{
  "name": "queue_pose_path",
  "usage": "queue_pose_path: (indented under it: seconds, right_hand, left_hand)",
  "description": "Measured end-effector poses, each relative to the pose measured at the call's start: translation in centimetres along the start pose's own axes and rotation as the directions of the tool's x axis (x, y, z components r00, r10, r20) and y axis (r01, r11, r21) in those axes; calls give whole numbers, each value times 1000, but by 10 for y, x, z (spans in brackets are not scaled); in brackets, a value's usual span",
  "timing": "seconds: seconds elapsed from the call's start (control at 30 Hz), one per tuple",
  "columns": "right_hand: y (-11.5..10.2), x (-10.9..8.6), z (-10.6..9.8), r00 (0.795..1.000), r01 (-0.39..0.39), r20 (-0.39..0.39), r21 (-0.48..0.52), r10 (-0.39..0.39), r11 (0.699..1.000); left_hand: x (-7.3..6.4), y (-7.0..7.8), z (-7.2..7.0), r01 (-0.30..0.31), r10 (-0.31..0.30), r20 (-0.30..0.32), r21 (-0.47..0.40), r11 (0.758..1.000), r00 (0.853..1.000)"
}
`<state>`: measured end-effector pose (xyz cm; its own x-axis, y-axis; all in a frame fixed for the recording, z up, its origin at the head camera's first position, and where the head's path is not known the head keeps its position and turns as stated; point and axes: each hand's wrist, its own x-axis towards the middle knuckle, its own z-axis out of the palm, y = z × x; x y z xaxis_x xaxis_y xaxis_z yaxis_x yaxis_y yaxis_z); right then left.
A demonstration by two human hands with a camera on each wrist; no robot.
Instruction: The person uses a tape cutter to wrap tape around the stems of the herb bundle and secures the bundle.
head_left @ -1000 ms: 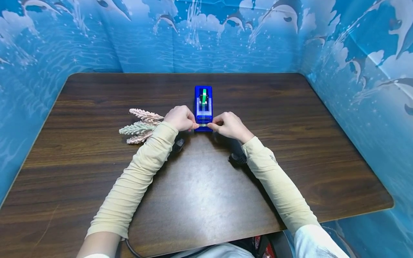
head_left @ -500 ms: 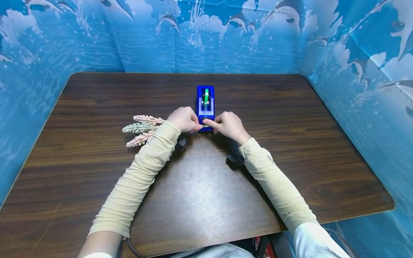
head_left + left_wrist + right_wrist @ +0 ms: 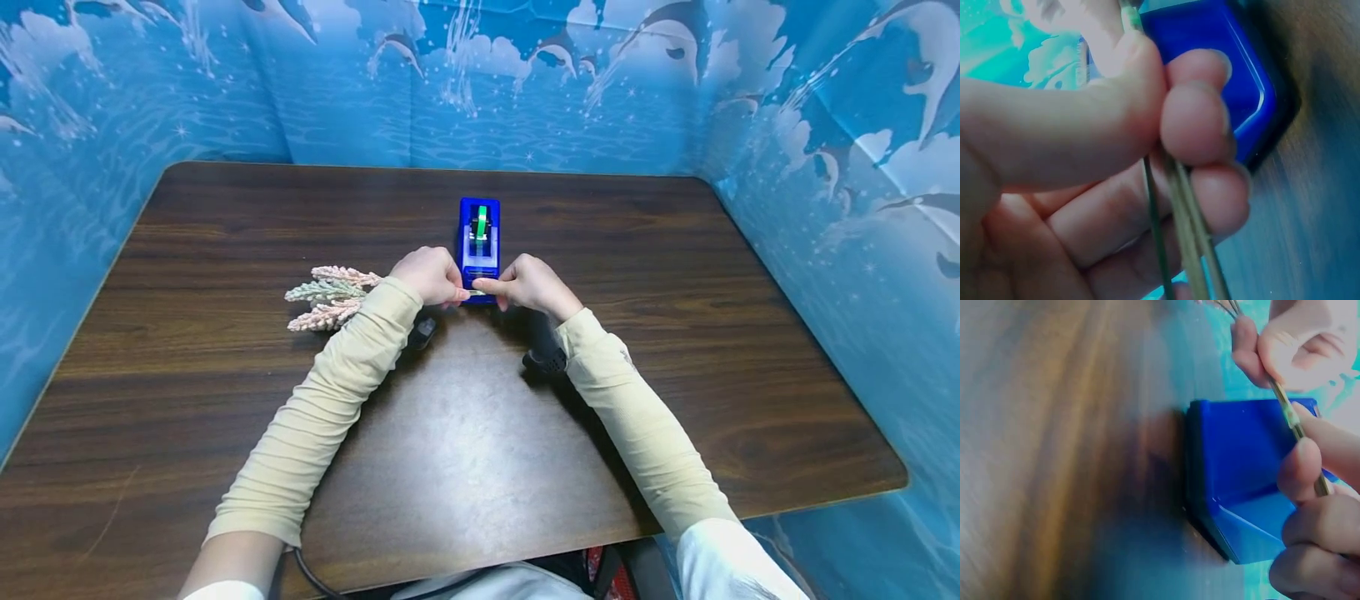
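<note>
A person's left hand (image 3: 427, 276) clamps thin stems (image 3: 1190, 234) between thumb and fingers at the near end of a blue tape dispenser (image 3: 480, 262), while the right hand (image 3: 532, 287) pinches the same stems at the dispenser's near right corner. A small pale-green band (image 3: 1291, 415) shows on the stems between the two grips; whether it circles them fully cannot be made out. Pink and pale-green flower sprigs (image 3: 330, 293) extend left of the dispenser. Beneath it spreads a dark wood-grain table (image 3: 465, 467); behind hangs a dolphin-print backdrop (image 3: 337, 108).
</note>
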<state>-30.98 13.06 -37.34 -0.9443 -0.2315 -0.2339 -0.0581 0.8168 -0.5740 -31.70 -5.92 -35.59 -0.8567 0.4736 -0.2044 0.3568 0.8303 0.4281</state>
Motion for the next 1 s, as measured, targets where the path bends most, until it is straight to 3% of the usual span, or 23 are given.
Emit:
queue_pose_path:
  seconds: [0.17,0.3,0.43,0.73,1.0]
  right_hand:
    - [-4,6,-7,996,-7,83,-46,11,999]
    - [-5,7,-10,994,10,108,-107,2,994]
    - [-5,6,-10,990,-24,133,-122,40,992]
    - [-14,14,-19,963,-48,254,-176,92,983]
    - [-20,14,-18,922,-161,335,-119,192,980]
  left_hand:
    - [1,0,2,-6,6,16,2,1000,1000]
    - [5,-2,6,-33,33,17,-8,999,999]
    - [7,-2,9,-34,34,15,-9,999,999]
    - [2,4,6,2,-2,10,13,1000,1000]
    - [10,2,12,-16,15,53,21,1000,998]
